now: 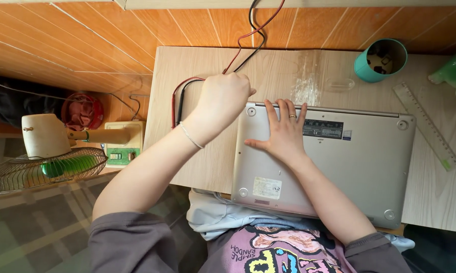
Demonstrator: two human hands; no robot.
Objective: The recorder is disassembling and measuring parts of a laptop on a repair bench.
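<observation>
Pressing my right hand (pixel 283 135) flat and open on the upturned silver laptop (pixel 329 162) lying on the worktop (pixel 197 65), I closed my left hand (pixel 223 98) around the red and black leads (pixel 180 96) just beside its back-left corner, its base cover still on, nothing yet opened.

Overturned silver laptop (pixel 339 162) fills the middle of the pale wooden desk (pixel 197 172); the right hand (pixel 283 134) lies flat on its base. The left hand (pixel 223 101) occupies the corner just beside the laptop's far left edge, where red and black cables (pixel 180 98) loop across the board. Open desk surface: the strip left of the laptop, and the far band behind it up to a teal cylindrical cup (pixel 377 63). A clear plastic ruler (pixel 425 124) lies slantwise across the right margin.
</observation>
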